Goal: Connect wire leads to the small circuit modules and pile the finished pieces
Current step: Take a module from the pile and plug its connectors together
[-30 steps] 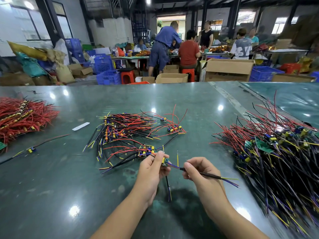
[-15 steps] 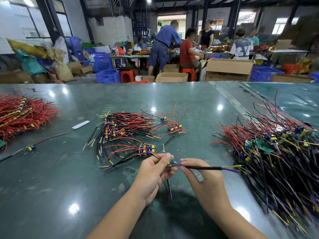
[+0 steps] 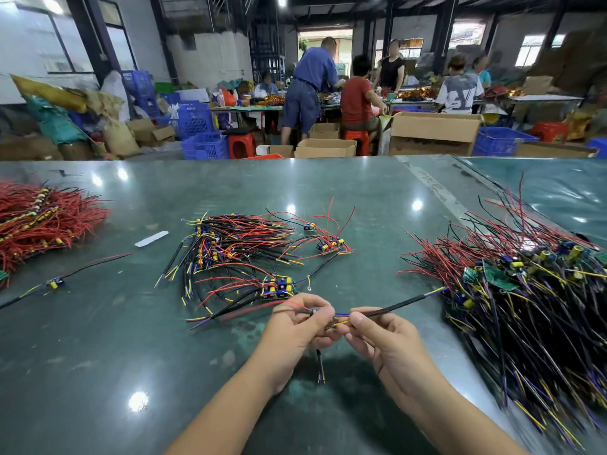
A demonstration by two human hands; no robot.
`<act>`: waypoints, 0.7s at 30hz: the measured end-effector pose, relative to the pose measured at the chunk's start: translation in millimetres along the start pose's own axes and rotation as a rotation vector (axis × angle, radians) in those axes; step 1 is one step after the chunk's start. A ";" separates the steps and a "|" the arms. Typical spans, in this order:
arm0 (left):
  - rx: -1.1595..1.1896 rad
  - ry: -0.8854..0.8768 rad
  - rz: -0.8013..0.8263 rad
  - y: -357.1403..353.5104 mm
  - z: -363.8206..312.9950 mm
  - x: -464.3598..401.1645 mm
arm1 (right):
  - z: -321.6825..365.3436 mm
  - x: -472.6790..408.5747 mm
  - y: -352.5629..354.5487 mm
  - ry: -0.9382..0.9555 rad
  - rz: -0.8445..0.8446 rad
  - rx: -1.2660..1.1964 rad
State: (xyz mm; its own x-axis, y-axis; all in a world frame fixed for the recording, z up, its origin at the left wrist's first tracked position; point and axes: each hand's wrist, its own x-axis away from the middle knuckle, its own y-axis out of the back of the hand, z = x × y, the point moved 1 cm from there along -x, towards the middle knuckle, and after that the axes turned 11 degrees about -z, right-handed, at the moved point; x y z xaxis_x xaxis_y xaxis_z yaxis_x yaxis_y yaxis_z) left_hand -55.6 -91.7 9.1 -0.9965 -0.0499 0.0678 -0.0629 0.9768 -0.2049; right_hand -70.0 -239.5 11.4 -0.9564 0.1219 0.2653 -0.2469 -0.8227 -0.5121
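Two hands are working close together near the front of the green tabletop (image 3: 98, 339). Bare tabletop is lying all around them: a wide patch to the left, and a strip in front, by the near edge. Behind the hands, the finished pile (image 3: 236, 251) of wired pieces is sitting in the middle, just beyond the fingers. On the right, a big heap of black, red and yellow wires (image 3: 525, 290) is reaching almost to the right hand, so room on that side is tight. Far to the left, a red wire bundle (image 3: 39, 221) is lying at the tabletop's edge, well apart. One single wired piece (image 3: 56, 284) and a white strip (image 3: 151, 239) are lying on the left too, out of the way.

The left hand (image 3: 295, 330) is curling its grip around a small circuit module (image 3: 315, 311); most of it is hiding under the fingers, with red wire poking out to the left. The right hand (image 3: 387, 339) is pinching a black wire lead (image 3: 397, 305) between thumb and finger. The lead is sticking up and to the right, toward the heap. Its blue and yellow ends are bridging the small gap between the two hands, right at the module. Whether they are joined I cannot tell. Another black wire (image 3: 319, 366) is hanging down below the left hand.
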 end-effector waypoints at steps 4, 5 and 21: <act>0.202 0.136 -0.004 -0.9 1.4 1.4 | -2.1 -1.7 1.4 0.021 -0.012 -0.023; 0.214 0.147 -0.017 -0.8 1.4 1.6 | -1.9 -1.7 1.8 0.083 -0.034 0.051; 0.114 0.234 0.113 -11.0 -3.9 7.9 | -6.9 -4.5 0.7 0.308 -0.043 0.028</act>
State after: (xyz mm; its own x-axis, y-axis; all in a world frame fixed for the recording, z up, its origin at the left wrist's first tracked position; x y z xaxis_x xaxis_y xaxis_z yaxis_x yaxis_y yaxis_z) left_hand -62.6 -102.1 15.7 -0.9582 0.1207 0.2595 0.0289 0.9429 -0.3317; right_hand -67.0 -236.8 4.2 -0.9485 0.3159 0.0245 -0.2880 -0.8273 -0.4823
